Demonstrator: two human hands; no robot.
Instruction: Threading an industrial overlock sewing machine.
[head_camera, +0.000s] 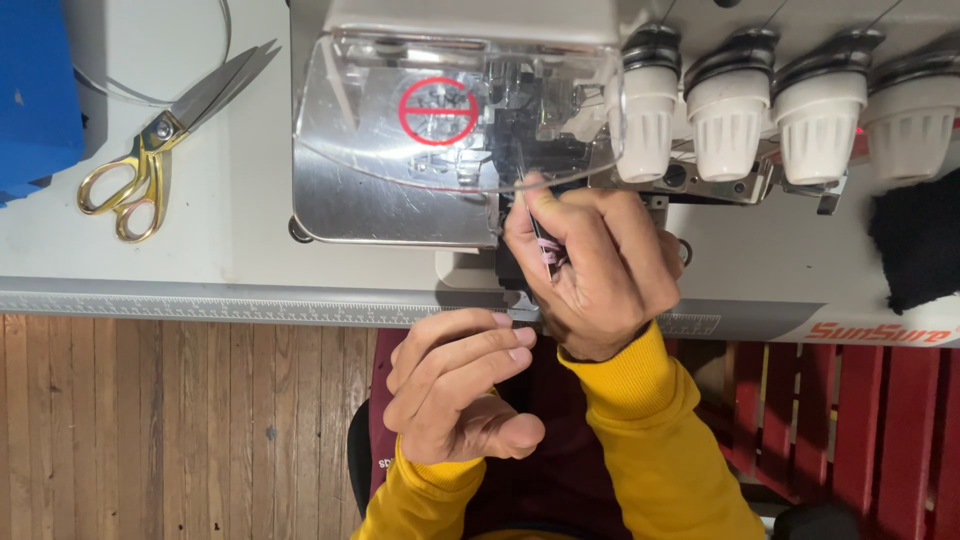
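our right grip (590, 270) pinches slim tweezers (535, 215), tips under the clear guard (450, 110) at the needle area of the white sewing machine (760, 270); our left grip (460, 385) hovers loosely curled, holding nothing, near the surface (200, 270) edge; gold-handled scissors (160, 140) lie well apart

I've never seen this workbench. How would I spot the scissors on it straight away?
Start at the big white sewing machine with its clear plastic guard, then look left across the pale table. The scissors lie there at a slant, apart from both hands, blades pointing up towards the machine. Their shiny gold-coloured handle loops set them apart from the blue object and thin grey cord nearby.
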